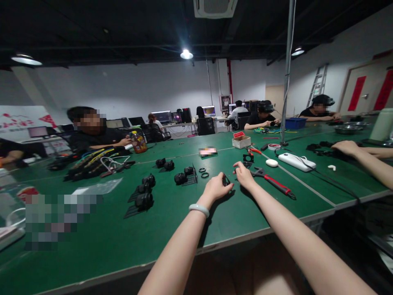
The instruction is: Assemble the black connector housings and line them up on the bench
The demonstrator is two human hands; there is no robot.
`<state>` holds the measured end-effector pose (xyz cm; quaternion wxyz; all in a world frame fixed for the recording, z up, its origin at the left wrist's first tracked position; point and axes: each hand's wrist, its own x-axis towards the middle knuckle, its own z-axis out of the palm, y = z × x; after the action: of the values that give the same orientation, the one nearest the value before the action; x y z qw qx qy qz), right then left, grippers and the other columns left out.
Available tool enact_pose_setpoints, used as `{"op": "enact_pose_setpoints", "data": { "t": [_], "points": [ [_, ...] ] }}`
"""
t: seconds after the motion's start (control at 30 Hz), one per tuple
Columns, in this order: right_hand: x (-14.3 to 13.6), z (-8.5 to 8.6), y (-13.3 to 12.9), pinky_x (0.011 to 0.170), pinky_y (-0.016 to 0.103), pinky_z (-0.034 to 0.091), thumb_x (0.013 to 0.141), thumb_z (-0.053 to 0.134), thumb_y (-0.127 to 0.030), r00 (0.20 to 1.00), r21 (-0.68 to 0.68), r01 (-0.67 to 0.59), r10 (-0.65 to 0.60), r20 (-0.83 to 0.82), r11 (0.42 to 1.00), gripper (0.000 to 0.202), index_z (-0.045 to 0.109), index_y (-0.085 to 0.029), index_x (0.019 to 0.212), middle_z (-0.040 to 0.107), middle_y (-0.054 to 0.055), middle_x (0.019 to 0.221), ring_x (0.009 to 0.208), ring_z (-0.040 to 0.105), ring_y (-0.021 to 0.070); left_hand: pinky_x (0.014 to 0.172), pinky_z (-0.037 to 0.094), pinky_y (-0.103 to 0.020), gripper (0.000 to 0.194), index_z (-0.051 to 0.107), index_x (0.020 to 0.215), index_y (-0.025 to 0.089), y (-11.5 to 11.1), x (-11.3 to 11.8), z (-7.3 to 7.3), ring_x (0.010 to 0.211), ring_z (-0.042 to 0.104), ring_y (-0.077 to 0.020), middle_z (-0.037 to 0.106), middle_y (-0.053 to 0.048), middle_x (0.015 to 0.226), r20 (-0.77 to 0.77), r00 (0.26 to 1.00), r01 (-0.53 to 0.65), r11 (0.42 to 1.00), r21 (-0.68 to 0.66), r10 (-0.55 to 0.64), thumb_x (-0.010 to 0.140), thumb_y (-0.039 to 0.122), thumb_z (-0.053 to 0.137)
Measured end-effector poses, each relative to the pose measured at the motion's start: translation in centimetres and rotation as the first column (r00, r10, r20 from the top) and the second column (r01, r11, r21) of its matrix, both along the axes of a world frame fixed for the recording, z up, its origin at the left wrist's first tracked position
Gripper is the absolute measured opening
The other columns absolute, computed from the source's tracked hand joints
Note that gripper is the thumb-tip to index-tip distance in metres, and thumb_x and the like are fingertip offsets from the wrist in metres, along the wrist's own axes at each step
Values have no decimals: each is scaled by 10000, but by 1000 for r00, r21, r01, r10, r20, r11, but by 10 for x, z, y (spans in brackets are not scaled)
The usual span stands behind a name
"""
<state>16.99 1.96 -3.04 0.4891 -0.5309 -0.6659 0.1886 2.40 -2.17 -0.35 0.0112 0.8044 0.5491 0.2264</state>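
Observation:
My left hand [217, 187], with a pale bangle at the wrist, is closed round a small black part [226, 180], perhaps ring-shaped; the fingers cover much of it. Just to its right, my right hand [245, 177] has its fingers curled together; whatever is at the fingertips is too small to make out. Beyond the right hand lies a black square bracket [248, 158]. Red-handled adjustable pliers [274, 183] rest beside the right forearm. Two black rings [204, 175] lie left of the hands. Farther left stand several black camera-like assemblies [144, 200] with finned plates.
Around the green table [172, 229] are a small open box [241, 141], a white power strip [297, 162], a white oval case [272, 163], a metal pole [287, 82], bundled cables [92, 164] and a drink bottle [138, 142]. A co-worker's hand [346, 147] works at the right.

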Motion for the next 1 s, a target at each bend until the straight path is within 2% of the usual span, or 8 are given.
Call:
{"op": "enact_pose_setpoints", "data": {
  "t": [0.17,0.23,0.37,0.5,0.6,0.73,0.9,1.0],
  "points": [
    [-7,-1,-5,615,216,369,754,304,-307,988,-29,-144,145,44,989,250,516,-175,755,548,-5,684,648,488,111,495,348,-244,498,445,884,168,4,6,-3,636,555,-194,577,-65,731,51,999,18,1000,-10,-17,557,540,507],
    [-9,-1,-7,640,220,373,734,361,-340,976,-28,-214,215,31,976,245,533,-175,789,558,1,740,691,491,114,491,349,-241,535,424,904,167,2,5,-4,653,558,-202,571,-66,745,72,997,6,1000,-14,-5,529,531,539],
    [-12,1,-11,641,221,382,730,383,-280,957,-51,-290,287,-49,956,262,522,-199,937,559,7,820,703,494,106,523,375,-244,651,369,972,151,-4,2,-4,728,558,-223,556,-93,819,166,986,28,999,-36,-21,468,485,612],
    [-12,4,-16,547,205,383,715,398,-250,933,-140,-347,328,-146,927,322,485,-199,1021,553,10,756,583,479,88,602,406,-271,764,260,1080,141,-5,-1,-5,788,550,-220,546,-107,871,310,946,109,993,-46,-90,477,420,638],
    [-11,6,-19,457,185,349,707,407,-252,897,-212,-428,383,-221,879,364,447,-190,1063,526,-7,647,457,416,62,657,409,-292,820,201,1115,138,-4,-3,-7,823,539,-221,536,-114,902,369,926,110,992,-60,-80,478,398,647],
    [-10,8,-23,381,154,285,695,418,-259,850,-283,-504,412,-327,816,382,409,-193,1071,502,-19,619,400,362,42,709,399,-318,835,215,1097,138,-2,-4,-10,869,512,-235,505,-114,932,353,934,81,995,-53,-57,446,415,658],
    [-11,5,-22,411,146,317,668,453,-260,798,-245,-552,419,-434,797,329,445,-211,994,507,-12,709,484,432,49,759,384,-336,840,234,1090,143,0,-4,-15,927,462,-247,430,-116,995,273,957,97,995,10,-96,425,439,652],
    [-12,3,-17,381,140,286,674,433,-248,777,-251,-563,401,-485,788,296,463,-210,967,474,-30,634,436,401,40,809,360,-326,749,246,1081,143,1,-4,-18,959,430,-231,375,-113,1035,272,953,121,991,62,-133,480,367,632]
  ]
}}
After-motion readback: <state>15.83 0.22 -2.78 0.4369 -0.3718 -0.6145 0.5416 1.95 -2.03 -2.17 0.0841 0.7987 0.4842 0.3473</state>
